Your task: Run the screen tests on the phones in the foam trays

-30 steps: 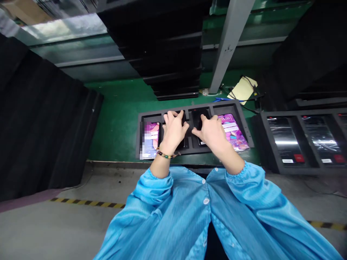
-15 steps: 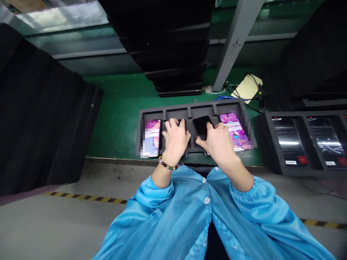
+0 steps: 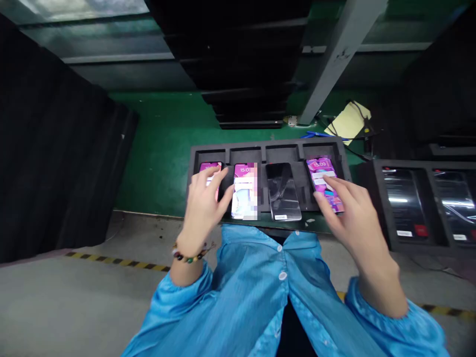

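A black foam tray [image 3: 244,154] on the green table holds several smartphones in separate slots. Over the far-left smartphone [image 3: 211,167], which is lit, my left hand [image 3: 203,203] has its fingers apart and hides most of the screen. Beside it lies a second lit smartphone [image 3: 243,193]. The third smartphone [image 3: 283,191] has a dark screen with a white label at its lower edge. On the right, my right hand [image 3: 351,208] reaches over a lit smartphone [image 3: 323,173] showing 15:09, fingers apart, fingertips at or just above the screen.
Another black tray [image 3: 427,238] with dark-screened phones stands at the right. A tall stack of black trays [image 3: 245,74] is behind, near a grey post [image 3: 340,59]. Yellow paper [image 3: 347,121], cables and a blue item [image 3: 312,134] lie at the back right. Black stacks [image 3: 63,148] rise at left.
My left hand has moved left from the second phone to the far-left one. My right hand has moved right from the third phone to the far-right one. The second phone now shows a lit screen.
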